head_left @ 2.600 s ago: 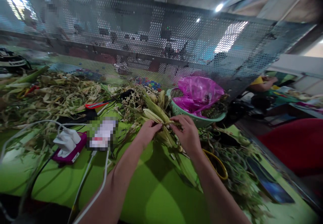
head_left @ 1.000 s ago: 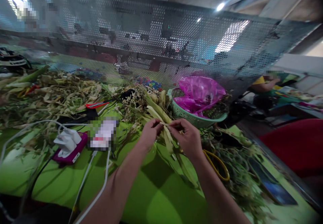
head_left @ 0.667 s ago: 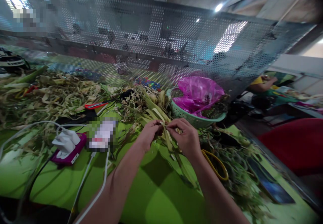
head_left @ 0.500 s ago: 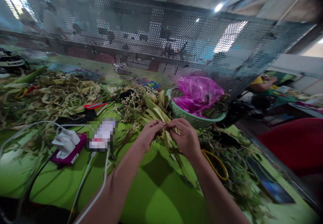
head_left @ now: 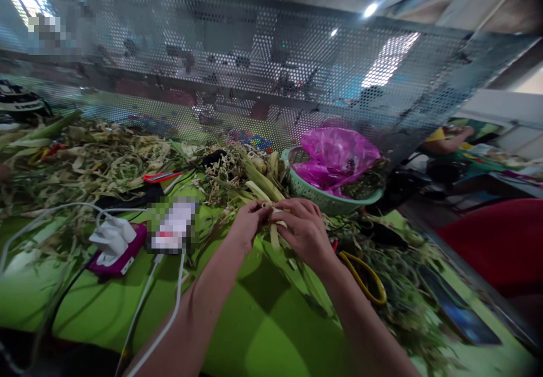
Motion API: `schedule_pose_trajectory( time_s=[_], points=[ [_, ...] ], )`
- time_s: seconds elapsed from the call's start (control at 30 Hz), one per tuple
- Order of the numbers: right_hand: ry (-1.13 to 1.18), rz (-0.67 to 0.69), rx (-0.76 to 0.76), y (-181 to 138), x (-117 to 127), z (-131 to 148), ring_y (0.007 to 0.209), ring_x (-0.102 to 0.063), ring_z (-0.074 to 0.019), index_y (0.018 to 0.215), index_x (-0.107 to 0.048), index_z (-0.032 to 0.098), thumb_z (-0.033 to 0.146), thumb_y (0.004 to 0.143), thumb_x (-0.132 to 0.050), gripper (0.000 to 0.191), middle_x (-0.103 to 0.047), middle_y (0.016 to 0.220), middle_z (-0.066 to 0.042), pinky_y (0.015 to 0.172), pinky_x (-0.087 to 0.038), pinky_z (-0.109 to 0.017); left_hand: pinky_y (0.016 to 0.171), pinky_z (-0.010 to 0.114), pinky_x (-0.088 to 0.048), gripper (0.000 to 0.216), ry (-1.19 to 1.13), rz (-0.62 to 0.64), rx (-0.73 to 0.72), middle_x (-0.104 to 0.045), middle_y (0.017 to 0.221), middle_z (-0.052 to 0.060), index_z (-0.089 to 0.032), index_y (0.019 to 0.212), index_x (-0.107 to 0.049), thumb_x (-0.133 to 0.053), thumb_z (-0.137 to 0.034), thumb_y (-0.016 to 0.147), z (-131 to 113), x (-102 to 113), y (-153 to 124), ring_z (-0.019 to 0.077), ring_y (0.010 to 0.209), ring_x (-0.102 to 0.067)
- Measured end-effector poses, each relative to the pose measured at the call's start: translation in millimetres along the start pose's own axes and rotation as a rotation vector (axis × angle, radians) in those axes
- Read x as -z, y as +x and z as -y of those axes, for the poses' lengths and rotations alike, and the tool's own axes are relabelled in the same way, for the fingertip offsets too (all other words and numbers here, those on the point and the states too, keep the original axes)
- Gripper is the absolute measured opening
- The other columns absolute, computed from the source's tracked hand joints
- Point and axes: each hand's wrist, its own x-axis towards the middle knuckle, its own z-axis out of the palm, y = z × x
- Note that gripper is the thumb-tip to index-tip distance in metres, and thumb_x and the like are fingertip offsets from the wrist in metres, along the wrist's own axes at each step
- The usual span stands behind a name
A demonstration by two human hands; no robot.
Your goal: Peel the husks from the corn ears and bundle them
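Both of my hands work close together over a green table. My left hand is closed, pinching a pale green leaf strip that hangs between the hands. My right hand curls round the same strip from the right. Just behind them lies a bundle of long green stalks and husks. A teal mesh basket with a pink plastic bag stands behind my right hand.
Dry leaf scraps cover the table's left and back. Red-handled scissors, a magenta device with a white plug and white cables lie at left. A yellow loop and a phone lie at right. A perforated metal screen closes the back.
My right hand has shifted left and nearer my left hand, its fingers folding over the strip. The strip between them now hangs shorter. Everything else on the table stays put.
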Motion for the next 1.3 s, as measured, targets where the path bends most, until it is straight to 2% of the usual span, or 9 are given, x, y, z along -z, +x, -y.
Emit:
schedule_pose_trajectory(
  time_s=[0.1, 0.2, 0.33, 0.5, 0.67, 0.8, 0.93, 1.07, 1.3],
  points=[
    [0.122, -0.071, -0.079, -1, -3, -2, 0.095, -0.057, -0.0225, 0.087, -0.069, 0.025, 0.017, 0.083, -0.061, 0.012, -0.071, 0.095, -0.003, 0.085, -0.040, -0.037, 0.060, 0.021, -0.041, 0.030, 0.017, 0.005, -0.032, -0.062, 0.069, 0.000, -0.015, 0.077, -0.064, -0.082, -0.020, 0.054, 2, 0, 0, 0.0081, 0.060, -0.053],
    [0.217, -0.181, -0.251, -3, -11, -5, 0.082, -0.058, -0.0206, 0.085, -0.067, 0.022, 0.023, 0.084, -0.062, 0.006, -0.069, 0.083, -0.003, 0.075, -0.043, -0.033, 0.058, 0.020, -0.039, 0.027, 0.123, 0.018, -0.101, -0.061, 0.068, -0.002, -0.014, 0.079, -0.066, -0.080, -0.018, 0.057, 3, -2, -1, 0.0063, 0.058, -0.049],
    [0.258, -0.251, -0.445, -6, -21, -8, 0.071, -0.056, -0.0182, 0.077, -0.063, 0.021, 0.035, 0.085, -0.061, 0.017, -0.063, 0.072, -0.001, 0.067, -0.042, -0.029, 0.062, 0.021, -0.041, 0.024, 0.204, 0.053, -0.125, -0.061, 0.070, 0.000, -0.015, 0.082, -0.068, -0.078, -0.024, 0.062, 3, -5, -5, 0.0082, 0.062, -0.051],
    [0.366, -0.291, -0.559, -6, -26, -9, 0.066, -0.055, -0.0162, 0.079, -0.058, 0.019, 0.038, 0.085, -0.059, 0.019, -0.061, 0.071, 0.000, 0.065, -0.043, -0.028, 0.062, 0.022, -0.042, 0.025, 0.159, 0.045, -0.079, -0.061, 0.069, 0.000, -0.016, 0.078, -0.068, -0.080, -0.027, 0.059, 2, -10, -10, 0.0088, 0.062, -0.052],
    [0.466, -0.346, -0.614, -2, -26, -6, 0.066, -0.056, -0.0162, 0.080, -0.055, 0.020, 0.035, 0.081, -0.062, 0.017, -0.059, 0.070, 0.000, 0.063, -0.044, -0.028, 0.062, 0.021, -0.041, 0.033, 0.183, 0.067, -0.087, -0.062, 0.069, 0.000, -0.014, 0.080, -0.064, -0.083, -0.027, 0.055, 4, -13, -10, 0.0091, 0.064, -0.054],
    [0.619, -0.385, -0.648, -1, -28, 3, 0.067, -0.058, -0.0155, 0.083, -0.054, 0.020, 0.033, 0.076, -0.067, 0.020, -0.061, 0.072, 0.001, 0.064, -0.046, -0.027, 0.057, 0.021, -0.037, 0.031, 0.200, -0.018, -0.122, -0.060, 0.066, -0.002, -0.014, 0.081, -0.064, -0.080, -0.029, 0.059, 5, -9, -5, 0.0076, 0.059, -0.050],
    [0.899, -0.266, -0.772, -3, -36, 4, 0.066, -0.060, -0.0160, 0.079, -0.059, 0.019, 0.041, 0.073, -0.071, 0.025, -0.065, 0.072, -0.001, 0.064, -0.049, -0.028, 0.057, 0.021, -0.038, 0.031, 0.062, -0.126, -0.123, -0.060, 0.066, -0.003, -0.015, 0.076, -0.064, -0.080, -0.031, 0.055, 2, -7, -4, 0.0072, 0.056, -0.050],
    [1.072, -0.196, -0.890, -4, -40, 1, 0.063, -0.061, -0.0166, 0.084, -0.066, 0.017, 0.046, 0.074, -0.069, 0.031, -0.068, 0.073, -0.003, 0.063, -0.050, -0.030, 0.056, 0.021, -0.039, 0.035, -0.035, -0.131, -0.085, -0.061, 0.064, -0.003, -0.014, 0.075, -0.064, -0.082, -0.030, 0.051, 0, -8, -5, 0.0076, 0.055, -0.051],
    [1.098, -0.324, -0.777, -2, -34, 4, 0.072, -0.064, -0.0189, 0.085, -0.066, 0.019, 0.036, 0.067, -0.078, 0.027, -0.069, 0.080, -0.003, 0.072, -0.053, -0.034, 0.054, 0.021, -0.038, 0.034, 0.084, -0.077, -0.082, -0.058, 0.061, -0.003, -0.015, 0.074, -0.063, -0.081, -0.037, 0.055, 6, -6, -2, 0.0079, 0.053, -0.049]
  ],
)
